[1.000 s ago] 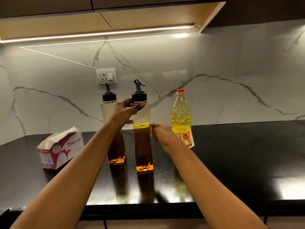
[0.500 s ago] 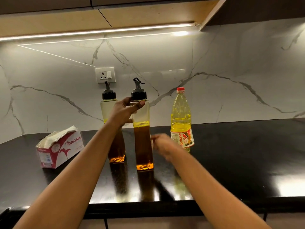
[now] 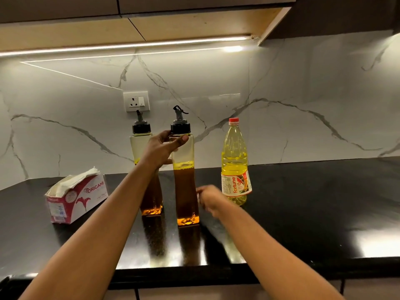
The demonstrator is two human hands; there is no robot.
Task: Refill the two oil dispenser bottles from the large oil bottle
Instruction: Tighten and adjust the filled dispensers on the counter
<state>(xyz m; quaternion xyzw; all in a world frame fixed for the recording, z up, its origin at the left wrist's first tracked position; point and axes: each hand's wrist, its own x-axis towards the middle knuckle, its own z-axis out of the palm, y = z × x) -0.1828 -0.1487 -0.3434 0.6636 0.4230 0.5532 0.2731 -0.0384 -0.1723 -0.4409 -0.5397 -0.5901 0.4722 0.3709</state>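
Step in hand, I judge: getting the 1st dispenser open, no pouring yet. Left grip (image 3: 164, 148) grasps the front dispenser bottle (image 3: 186, 191) round its shoulder, just under the black cap (image 3: 180, 128), thumb across the front. The bottle stands upright on the counter (image 3: 303, 204), over half full of dark oil.

Right grip (image 3: 211, 199) is low, just right of that bottle. It's blurred but looks released, w/ nothing in it. The 2nd dispenser bottle (image 3: 138, 146) is just left & behind, cap on. The large oil bottle (image 3: 234, 161) is near on the right, red cap on. A tissue box (image 3: 75, 195) is well left.

Next: right grip up to the black cap, twist off while the left steadies.
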